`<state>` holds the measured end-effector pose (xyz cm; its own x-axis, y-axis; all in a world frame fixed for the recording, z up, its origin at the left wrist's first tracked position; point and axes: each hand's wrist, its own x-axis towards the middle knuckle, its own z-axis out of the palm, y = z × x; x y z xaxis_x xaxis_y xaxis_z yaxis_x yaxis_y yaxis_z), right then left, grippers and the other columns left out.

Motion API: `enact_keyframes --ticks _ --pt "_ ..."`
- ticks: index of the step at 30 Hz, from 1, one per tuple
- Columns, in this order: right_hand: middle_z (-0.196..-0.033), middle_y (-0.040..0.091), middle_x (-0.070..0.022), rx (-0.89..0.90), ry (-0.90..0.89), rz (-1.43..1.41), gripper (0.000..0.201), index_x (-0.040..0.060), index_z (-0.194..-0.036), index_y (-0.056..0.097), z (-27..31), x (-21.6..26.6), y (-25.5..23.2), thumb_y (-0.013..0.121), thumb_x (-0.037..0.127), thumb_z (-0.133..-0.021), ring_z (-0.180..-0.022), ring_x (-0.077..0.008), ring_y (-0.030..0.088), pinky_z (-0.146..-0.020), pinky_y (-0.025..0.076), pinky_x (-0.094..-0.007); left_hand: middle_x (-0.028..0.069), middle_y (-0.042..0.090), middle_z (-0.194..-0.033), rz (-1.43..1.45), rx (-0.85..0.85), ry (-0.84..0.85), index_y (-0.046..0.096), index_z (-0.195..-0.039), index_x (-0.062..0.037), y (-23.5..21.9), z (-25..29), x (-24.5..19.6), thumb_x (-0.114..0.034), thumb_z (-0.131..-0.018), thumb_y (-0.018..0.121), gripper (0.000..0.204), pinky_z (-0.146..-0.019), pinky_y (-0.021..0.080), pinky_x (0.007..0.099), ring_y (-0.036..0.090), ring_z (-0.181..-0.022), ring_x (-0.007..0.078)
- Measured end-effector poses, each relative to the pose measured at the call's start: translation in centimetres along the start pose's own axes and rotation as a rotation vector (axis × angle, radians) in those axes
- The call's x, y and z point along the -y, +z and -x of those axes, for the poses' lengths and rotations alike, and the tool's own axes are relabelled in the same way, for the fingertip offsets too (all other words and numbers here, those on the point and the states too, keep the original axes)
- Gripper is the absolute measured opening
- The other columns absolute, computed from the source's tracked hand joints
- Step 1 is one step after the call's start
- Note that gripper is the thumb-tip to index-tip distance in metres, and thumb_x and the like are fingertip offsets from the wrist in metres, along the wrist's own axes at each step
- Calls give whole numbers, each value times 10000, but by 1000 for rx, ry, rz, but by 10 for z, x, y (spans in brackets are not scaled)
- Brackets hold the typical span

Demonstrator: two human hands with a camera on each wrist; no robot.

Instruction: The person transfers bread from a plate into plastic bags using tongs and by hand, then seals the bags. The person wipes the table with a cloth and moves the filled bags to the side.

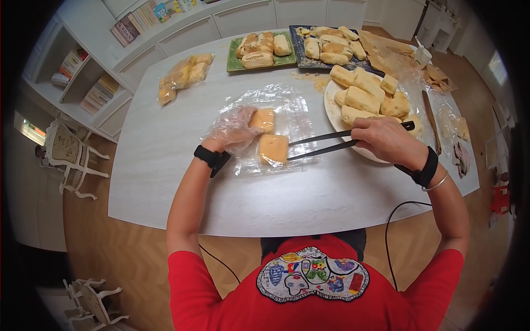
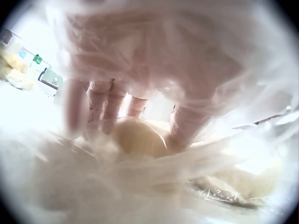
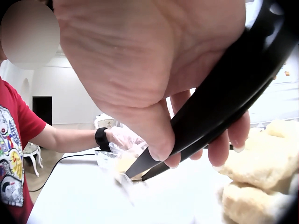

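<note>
Two square yellow bread pieces lie on a clear plastic bag, the far one [image 1: 263, 120] and the near one [image 1: 274, 149]. My left hand [image 1: 236, 128], in a clear plastic glove, grips the far piece; in the left wrist view the gloved fingers and thumb [image 2: 140, 70] stand around a pale, blurred piece [image 2: 139, 138]. My right hand [image 1: 386, 140], bare, holds black tongs [image 1: 331, 142] whose tips are at the near piece's right side. In the right wrist view the thumb and fingers of my right hand [image 3: 154, 79] wrap the tongs [image 3: 210, 102].
A white plate [image 1: 333, 113] heaped with pale loaves stands at the right. Behind are a green tray [image 1: 234, 62] and a dark tray [image 1: 301, 52] of loaves. Bagged bread [image 1: 185, 74] lies back left. A long brown utensil [image 1: 430, 118] and wrappers are far right.
</note>
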<state>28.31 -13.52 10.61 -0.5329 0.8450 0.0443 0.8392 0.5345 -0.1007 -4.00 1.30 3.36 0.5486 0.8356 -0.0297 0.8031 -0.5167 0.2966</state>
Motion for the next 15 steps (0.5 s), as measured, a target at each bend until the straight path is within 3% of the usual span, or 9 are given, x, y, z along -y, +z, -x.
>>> enact_keyframes --ticks 3,5,9,12,14,15 --pt "-880 595 -82 0 22 -10 113 46 -858 597 3 -3 -3 664 130 -823 -812 -305 616 -676 481 -407 133 563 -1322 26 61 -123 531 -1313 -116 -4 0 4 -409 -851 648 559 -1051 416 378 503 -1255 311" --pt "-860 592 -89 -6 37 -25 118 49 -847 601 5 -4 -6 657 151 -827 -822 -311 618 -687 480 -416 115 542 -1358 -51 -86 87 515 -1341 -161 4 -3 35 -423 -883 610 536 -1061 410 393 478 -1280 322" --pt "-865 592 -88 10 61 -29 116 54 -850 604 6 -7 -6 657 155 -830 -818 -311 617 -683 481 -415 83 483 -1426 1 -83 191 504 -1358 -202 -2 9 42 -421 -920 553 492 -1075 399 401 450 -1306 324" --pt "-869 591 -88 6 35 -21 110 55 -851 605 1 -3 -2 660 146 -822 -821 -312 617 -684 481 -416 55 406 -1489 -125 -16 227 470 -1391 -218 0 12 28 -430 -938 516 502 -1087 392 407 429 -1326 321" --pt "-871 591 -87 -2 25 -9 105 55 -850 606 -4 1 0 661 139 -816 -823 -311 618 -684 482 -416 35 342 -1528 -34 219 107 427 -1427 -236 -9 12 12 -443 -942 496 532 -1100 377 414 408 -1346 307" --pt "-871 590 -88 -22 2 -22 100 54 -844 605 -6 3 1 660 132 -812 -824 -311 618 -683 481 -416 35 342 -1528 -34 218 109 427 -1427 -236 -1 8 22 -443 -942 496 532 -1100 377 414 408 -1346 307"
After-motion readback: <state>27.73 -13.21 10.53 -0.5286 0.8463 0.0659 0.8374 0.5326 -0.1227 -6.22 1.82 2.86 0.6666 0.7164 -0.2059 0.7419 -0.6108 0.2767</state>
